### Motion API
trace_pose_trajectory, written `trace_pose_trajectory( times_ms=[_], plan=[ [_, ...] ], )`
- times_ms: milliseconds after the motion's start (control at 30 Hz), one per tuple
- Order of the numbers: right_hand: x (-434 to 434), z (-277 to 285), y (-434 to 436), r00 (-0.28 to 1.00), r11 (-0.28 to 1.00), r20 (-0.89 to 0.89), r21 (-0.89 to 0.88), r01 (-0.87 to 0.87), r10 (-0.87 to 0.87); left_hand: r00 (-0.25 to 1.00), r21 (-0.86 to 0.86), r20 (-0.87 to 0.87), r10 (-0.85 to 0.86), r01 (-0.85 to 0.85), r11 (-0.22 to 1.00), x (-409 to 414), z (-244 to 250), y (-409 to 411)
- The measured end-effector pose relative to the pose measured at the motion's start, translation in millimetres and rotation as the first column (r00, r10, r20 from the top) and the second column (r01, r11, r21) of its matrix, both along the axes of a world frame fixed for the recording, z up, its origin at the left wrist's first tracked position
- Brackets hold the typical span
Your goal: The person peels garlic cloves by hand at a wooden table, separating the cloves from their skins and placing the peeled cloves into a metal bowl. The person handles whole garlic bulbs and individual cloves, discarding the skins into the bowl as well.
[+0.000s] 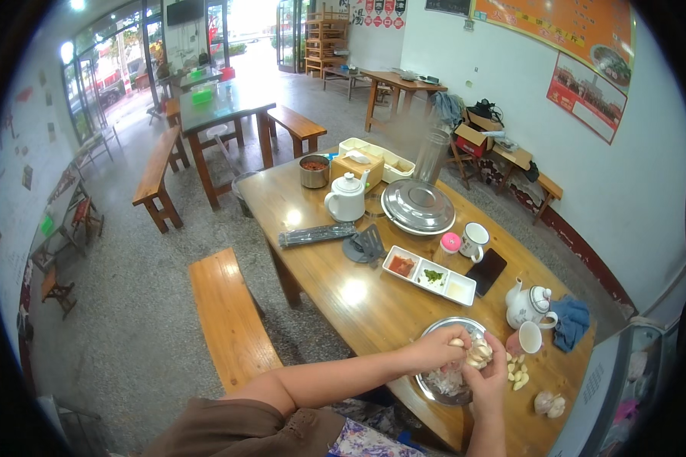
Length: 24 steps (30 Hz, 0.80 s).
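My right hand (489,368) holds a partly broken garlic bulb (479,354) with its cloves showing. My left hand (443,348) is right against it, and a garlic clove (457,343) sits at its fingertips. Whether that clove is fully apart from the bulb is hard to tell. Below both hands is a round metal tray (427,389) with papery garlic skins (449,381) on it. Several peeled cloves (517,374) lie on the wooden table to the right of my right hand. Nearer the table's right edge rests another garlic bulb (549,404).
A pink cup (529,338), a white teapot (530,305) and a blue cloth (570,323) stand right of the tray. Beyond it are a three-part sauce dish (453,287), a phone (487,271), a mug (474,240) and a lidded pan (418,205). A wooden bench (231,320) flanks the table.
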State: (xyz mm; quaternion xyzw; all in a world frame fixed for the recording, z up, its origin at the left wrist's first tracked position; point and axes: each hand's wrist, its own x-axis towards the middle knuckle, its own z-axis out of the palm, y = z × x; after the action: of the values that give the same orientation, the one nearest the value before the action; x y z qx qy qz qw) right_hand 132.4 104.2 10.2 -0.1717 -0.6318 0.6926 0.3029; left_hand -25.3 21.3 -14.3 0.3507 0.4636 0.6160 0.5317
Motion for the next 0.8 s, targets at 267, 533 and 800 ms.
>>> trace_pose_trajectory(
  times_ms=[267, 533, 800],
  plan=[
    [7, 1, 3, 0.996, 0.998, 0.076, -0.053, -0.047, 0.051, 0.969, 0.063, -0.236, 0.077, -0.064, 0.996, 12, 31, -8],
    [9, -24, 12, 0.98, 0.982, 0.185, 0.184, 0.043, -0.078, 0.877, 0.255, -0.361, 0.317, -0.234, 0.938, 26, 13, 0],
    [4, -27, 2, 0.986, 0.975, 0.111, 0.199, 0.098, -0.122, 0.835, 0.215, -0.441, 0.33, -0.258, 0.942, 40, 17, 2]
  ],
)
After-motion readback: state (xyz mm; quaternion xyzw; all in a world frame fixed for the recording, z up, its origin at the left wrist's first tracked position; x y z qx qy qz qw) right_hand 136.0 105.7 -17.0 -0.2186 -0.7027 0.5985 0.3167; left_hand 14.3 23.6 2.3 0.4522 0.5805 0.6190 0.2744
